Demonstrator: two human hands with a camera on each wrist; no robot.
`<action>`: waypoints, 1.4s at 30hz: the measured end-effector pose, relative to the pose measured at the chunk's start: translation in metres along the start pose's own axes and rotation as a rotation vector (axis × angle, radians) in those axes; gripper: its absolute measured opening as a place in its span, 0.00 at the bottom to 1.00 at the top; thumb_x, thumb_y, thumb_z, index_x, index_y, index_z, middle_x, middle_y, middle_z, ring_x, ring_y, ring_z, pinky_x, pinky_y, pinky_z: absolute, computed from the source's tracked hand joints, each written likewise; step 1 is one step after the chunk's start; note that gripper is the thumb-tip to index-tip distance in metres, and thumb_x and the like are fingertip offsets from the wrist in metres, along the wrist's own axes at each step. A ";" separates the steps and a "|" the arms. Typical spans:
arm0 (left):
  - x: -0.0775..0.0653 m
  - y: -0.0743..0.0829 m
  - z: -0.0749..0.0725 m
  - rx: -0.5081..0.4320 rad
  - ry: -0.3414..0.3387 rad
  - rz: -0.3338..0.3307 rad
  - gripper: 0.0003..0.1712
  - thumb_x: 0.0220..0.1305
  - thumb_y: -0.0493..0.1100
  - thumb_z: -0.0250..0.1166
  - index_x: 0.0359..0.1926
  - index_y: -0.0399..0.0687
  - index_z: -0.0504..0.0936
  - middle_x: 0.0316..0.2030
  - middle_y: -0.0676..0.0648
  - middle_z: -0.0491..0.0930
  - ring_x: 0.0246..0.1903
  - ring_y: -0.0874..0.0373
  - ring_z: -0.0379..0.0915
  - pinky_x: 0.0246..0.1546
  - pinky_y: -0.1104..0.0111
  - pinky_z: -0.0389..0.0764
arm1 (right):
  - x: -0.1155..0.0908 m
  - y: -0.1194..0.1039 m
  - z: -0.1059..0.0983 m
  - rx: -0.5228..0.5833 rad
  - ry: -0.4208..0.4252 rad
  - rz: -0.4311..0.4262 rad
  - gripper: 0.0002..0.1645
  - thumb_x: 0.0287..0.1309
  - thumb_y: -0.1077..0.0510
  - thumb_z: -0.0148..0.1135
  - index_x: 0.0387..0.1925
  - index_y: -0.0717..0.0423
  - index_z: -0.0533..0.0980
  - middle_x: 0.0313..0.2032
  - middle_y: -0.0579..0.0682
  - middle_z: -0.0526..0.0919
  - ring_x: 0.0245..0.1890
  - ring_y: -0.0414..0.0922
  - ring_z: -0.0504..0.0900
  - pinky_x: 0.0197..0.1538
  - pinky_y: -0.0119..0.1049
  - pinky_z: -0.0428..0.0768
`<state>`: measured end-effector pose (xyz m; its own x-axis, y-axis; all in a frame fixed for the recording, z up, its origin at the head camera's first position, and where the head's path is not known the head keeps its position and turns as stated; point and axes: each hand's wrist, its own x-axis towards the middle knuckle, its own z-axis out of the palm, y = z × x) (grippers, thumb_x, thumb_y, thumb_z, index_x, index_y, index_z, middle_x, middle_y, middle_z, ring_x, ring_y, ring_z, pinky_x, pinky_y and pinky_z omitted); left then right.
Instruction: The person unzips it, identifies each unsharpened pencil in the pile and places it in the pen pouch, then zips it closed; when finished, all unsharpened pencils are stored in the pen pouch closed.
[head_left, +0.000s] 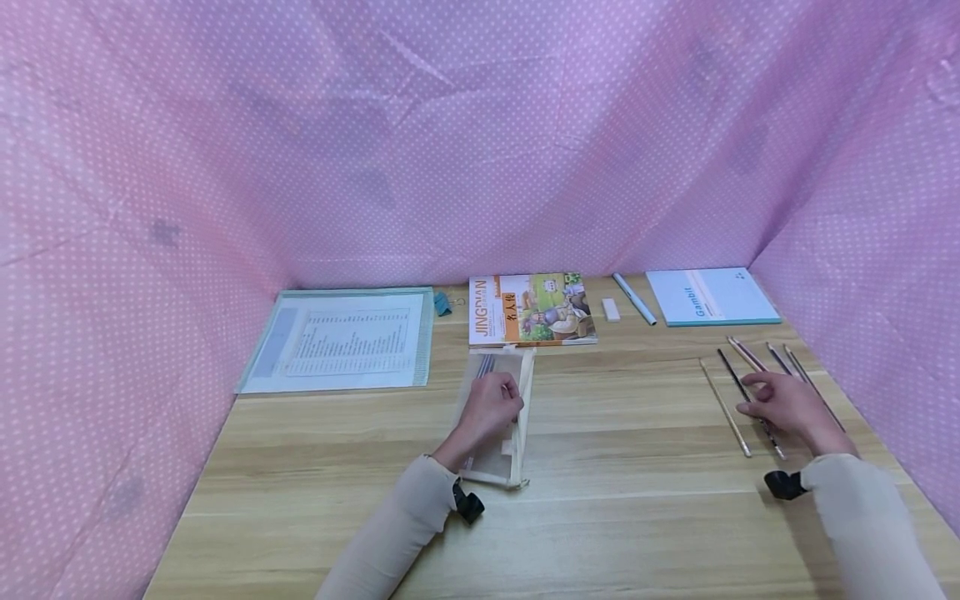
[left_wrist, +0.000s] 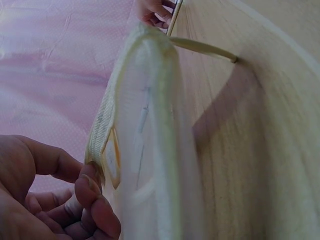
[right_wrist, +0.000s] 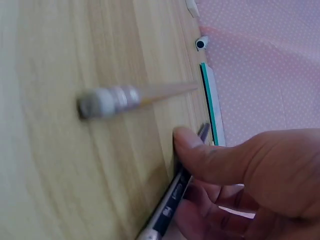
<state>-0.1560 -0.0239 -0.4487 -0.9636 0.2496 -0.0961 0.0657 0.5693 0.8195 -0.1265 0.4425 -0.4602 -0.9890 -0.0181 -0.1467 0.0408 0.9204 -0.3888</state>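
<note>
A see-through zip pencil pouch (head_left: 491,462) with cream edging lies at the middle of the table. My left hand (head_left: 491,406) pinches its zipped edge, and in the left wrist view the pouch side (left_wrist: 165,150) stands lifted beside the fingers. Thin, long items show dimly through the pouch. Over at the right, my right hand (head_left: 791,408) holds a black pencil (head_left: 772,437) between thumb and fingers; in the right wrist view the thumb covers part of that pencil (right_wrist: 170,205). A pale yellow pencil (head_left: 725,408) lies to its left, its end towards the wrist camera.
Several other pencils (head_left: 813,383) lie beside and beyond the right hand. Along the back are a papers folder (head_left: 356,342), a teal binder clip (head_left: 442,304), an illustrated book (head_left: 532,308), a white eraser (head_left: 611,310), a light-blue pen (head_left: 634,298) and a notebook (head_left: 712,296). Pink dotted cloth (head_left: 480,142) encloses the table.
</note>
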 end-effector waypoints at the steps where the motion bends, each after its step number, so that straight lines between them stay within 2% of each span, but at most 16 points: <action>1: 0.000 0.000 0.000 0.000 -0.003 -0.006 0.06 0.56 0.32 0.61 0.24 0.42 0.79 0.19 0.51 0.75 0.18 0.62 0.69 0.19 0.73 0.69 | 0.000 0.000 0.000 -0.005 0.000 -0.001 0.31 0.53 0.55 0.71 0.52 0.73 0.74 0.32 0.59 0.85 0.31 0.46 0.80 0.38 0.44 0.75; 6: 0.001 0.002 0.000 -0.008 -0.022 -0.034 0.06 0.57 0.32 0.61 0.25 0.43 0.79 0.20 0.50 0.77 0.19 0.62 0.71 0.19 0.73 0.70 | 0.001 0.000 0.001 -0.015 0.011 -0.016 0.28 0.52 0.58 0.70 0.50 0.73 0.75 0.31 0.60 0.85 0.32 0.49 0.81 0.38 0.44 0.75; 9: 0.001 0.002 0.001 -0.010 -0.031 -0.040 0.06 0.57 0.32 0.61 0.26 0.44 0.79 0.21 0.50 0.77 0.19 0.61 0.71 0.20 0.73 0.71 | 0.000 -0.001 0.001 0.019 0.010 -0.005 0.26 0.52 0.61 0.68 0.49 0.75 0.74 0.33 0.63 0.84 0.31 0.46 0.80 0.36 0.41 0.75; 15: 0.001 0.001 0.002 -0.009 -0.028 -0.039 0.06 0.58 0.32 0.61 0.25 0.43 0.79 0.20 0.50 0.77 0.19 0.62 0.71 0.20 0.73 0.70 | -0.005 0.001 0.002 0.200 -0.033 0.054 0.28 0.57 0.66 0.62 0.54 0.83 0.67 0.36 0.66 0.81 0.24 0.34 0.74 0.26 0.33 0.77; 20: 0.000 0.001 0.002 -0.014 -0.026 -0.044 0.06 0.58 0.32 0.61 0.25 0.43 0.79 0.20 0.50 0.76 0.19 0.62 0.71 0.20 0.73 0.70 | -0.006 0.002 0.000 0.343 -0.082 0.094 0.32 0.62 0.69 0.57 0.60 0.87 0.58 0.39 0.62 0.79 0.26 0.31 0.74 0.28 0.34 0.81; 24: 0.000 0.001 0.002 -0.002 -0.011 -0.026 0.06 0.57 0.31 0.61 0.25 0.42 0.79 0.19 0.51 0.76 0.18 0.62 0.70 0.19 0.73 0.70 | -0.007 0.002 -0.001 0.542 -0.140 0.103 0.33 0.66 0.70 0.52 0.64 0.88 0.52 0.38 0.46 0.79 0.31 0.29 0.78 0.34 0.34 0.85; 25: 0.000 0.001 0.002 0.002 -0.006 -0.018 0.06 0.57 0.31 0.61 0.24 0.42 0.79 0.19 0.51 0.76 0.18 0.63 0.70 0.19 0.73 0.70 | -0.006 0.003 -0.001 0.612 -0.152 0.102 0.30 0.66 0.70 0.51 0.63 0.86 0.55 0.37 0.42 0.79 0.31 0.30 0.80 0.35 0.34 0.85; 26: 0.000 0.000 0.002 0.004 -0.003 -0.012 0.06 0.56 0.31 0.61 0.24 0.42 0.79 0.18 0.51 0.76 0.17 0.63 0.70 0.19 0.74 0.69 | -0.006 0.004 0.000 0.694 -0.164 0.096 0.25 0.67 0.70 0.50 0.61 0.81 0.60 0.36 0.38 0.80 0.32 0.31 0.81 0.35 0.34 0.85; 28: 0.000 0.000 0.002 0.003 0.003 -0.003 0.06 0.56 0.31 0.61 0.24 0.42 0.79 0.18 0.51 0.75 0.17 0.63 0.69 0.19 0.74 0.69 | -0.006 0.005 0.000 0.854 -0.197 0.071 0.17 0.68 0.71 0.50 0.56 0.65 0.71 0.36 0.34 0.81 0.34 0.32 0.83 0.36 0.34 0.86; 31: 0.000 0.000 0.002 -0.001 0.002 -0.003 0.06 0.56 0.31 0.61 0.24 0.42 0.79 0.18 0.51 0.75 0.17 0.63 0.69 0.18 0.74 0.69 | -0.005 0.007 0.001 1.059 -0.246 0.050 0.21 0.68 0.71 0.50 0.45 0.39 0.75 0.38 0.34 0.86 0.36 0.36 0.86 0.38 0.36 0.86; 32: 0.000 0.000 0.002 -0.006 -0.002 -0.007 0.06 0.56 0.31 0.61 0.24 0.42 0.79 0.18 0.51 0.75 0.17 0.63 0.69 0.19 0.74 0.69 | -0.004 0.007 0.001 1.116 -0.265 0.042 0.24 0.69 0.71 0.50 0.44 0.35 0.76 0.38 0.35 0.87 0.36 0.38 0.87 0.38 0.36 0.86; 36: 0.000 0.000 0.001 -0.019 -0.014 -0.024 0.06 0.57 0.31 0.61 0.25 0.42 0.79 0.19 0.51 0.76 0.18 0.62 0.70 0.19 0.73 0.70 | -0.004 0.007 0.003 1.261 -0.320 0.005 0.26 0.70 0.71 0.47 0.45 0.35 0.79 0.41 0.39 0.88 0.39 0.41 0.88 0.42 0.38 0.87; 42: -0.001 0.000 0.001 -0.018 -0.011 -0.025 0.06 0.57 0.31 0.61 0.25 0.42 0.79 0.18 0.51 0.76 0.18 0.63 0.70 0.20 0.73 0.69 | -0.002 0.007 0.007 1.520 -0.492 -0.199 0.32 0.72 0.74 0.33 0.55 0.46 0.79 0.49 0.48 0.87 0.50 0.43 0.87 0.50 0.41 0.86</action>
<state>-0.1552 -0.0230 -0.4497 -0.9619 0.2443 -0.1231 0.0367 0.5610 0.8270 -0.1234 0.4461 -0.4686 -0.8687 -0.4774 -0.1325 0.3159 -0.3277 -0.8904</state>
